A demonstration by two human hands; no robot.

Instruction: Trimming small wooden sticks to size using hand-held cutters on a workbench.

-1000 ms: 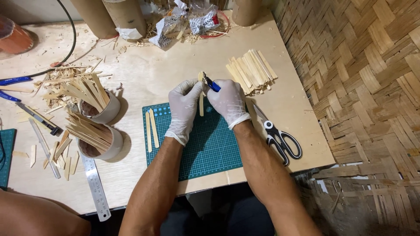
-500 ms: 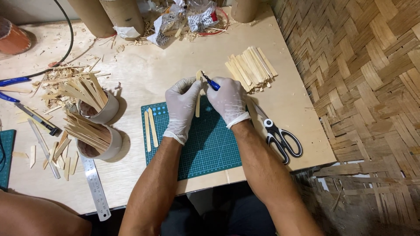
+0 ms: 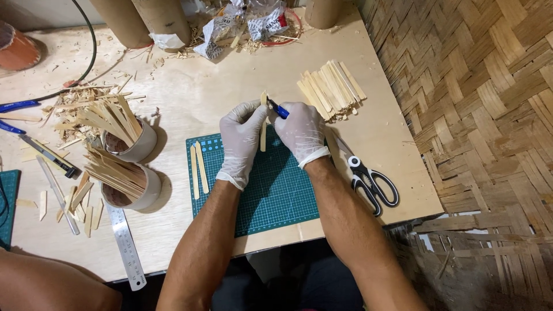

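A thin, flat wood stick (image 3: 263, 129) stands long-ways over the far edge of the green mat (image 3: 271, 190), its pointed tip facing the far side of the bench (image 3: 219, 86). The left hand (image 3: 242, 141), in a white glove, has its grip closed around the stick. The right hand (image 3: 300, 133), gloved too, grips a small blue knife (image 3: 278, 109), whose tip touches the stick near the top. Two more sticks (image 3: 199, 168) lie on the mat's left edge. A pile of sticks (image 3: 331, 89) sits by the right edge, with black scissors (image 3: 368, 179) nearer. Two round cups (image 3: 129, 161) full of sticks stand on the left.
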